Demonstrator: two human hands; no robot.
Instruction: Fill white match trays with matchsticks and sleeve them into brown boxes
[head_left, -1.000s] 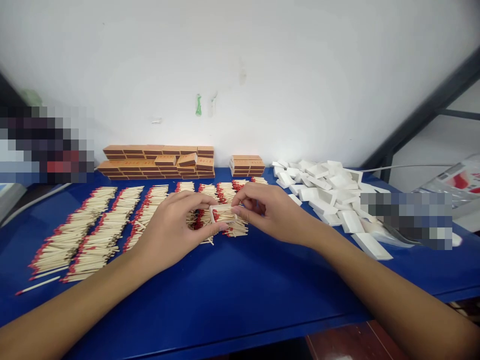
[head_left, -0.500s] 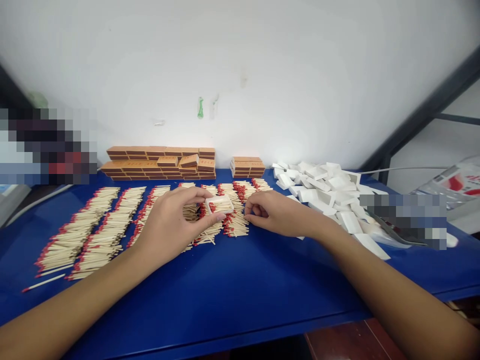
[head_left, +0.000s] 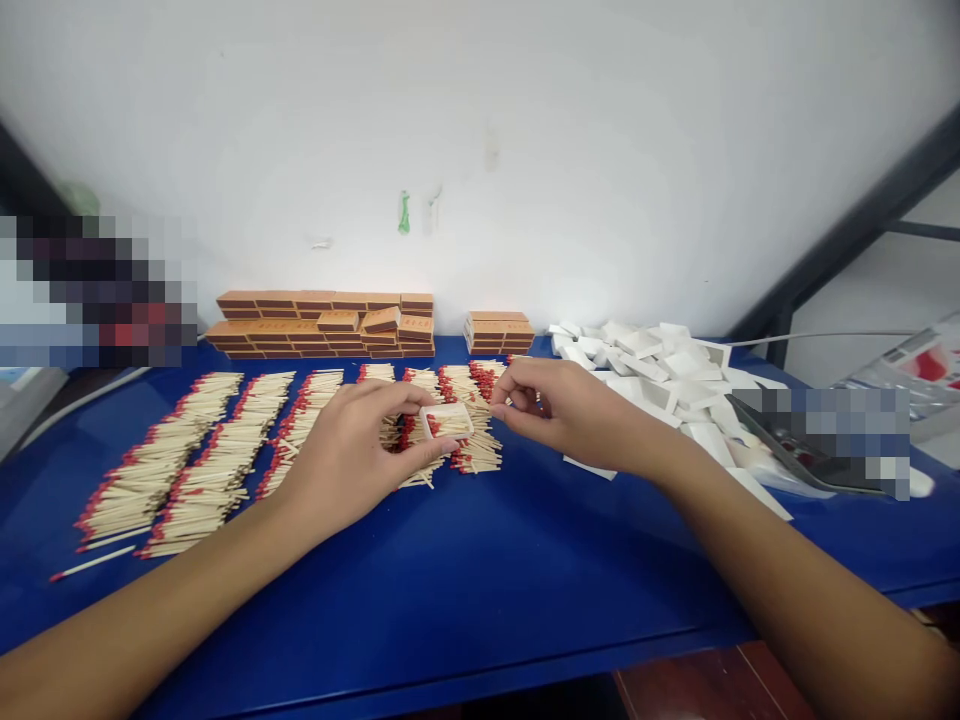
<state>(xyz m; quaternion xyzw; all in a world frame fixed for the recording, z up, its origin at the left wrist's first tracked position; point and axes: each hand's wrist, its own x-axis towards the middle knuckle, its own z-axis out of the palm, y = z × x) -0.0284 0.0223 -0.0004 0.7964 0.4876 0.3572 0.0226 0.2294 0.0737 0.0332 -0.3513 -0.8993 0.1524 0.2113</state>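
My left hand (head_left: 349,440) grips a small white matchbox tray (head_left: 463,432) between thumb and fingers. Several red-headed matches lie inside it. Close to the tray's right side is my right hand (head_left: 566,415), its thumb and fingertips pinched together; I cannot make out whether anything is between them. Beneath and behind the hands, a bundle of loose matches (head_left: 480,452) lies on the blue table (head_left: 465,580). More rows of matches (head_left: 210,480) stretch to the left, partly hidden by my left hand and forearm.
Orange-brown matchboxes (head_left: 300,335) are stacked along the wall, with a smaller stack (head_left: 499,330) to their right. White empty trays (head_left: 645,365) form a heap at the right. A single match (head_left: 94,563) lies at the left front.
The tray and my left hand sit slightly lower and further right in the view. My right hand has shifted slightly towards the wall, still pinched.
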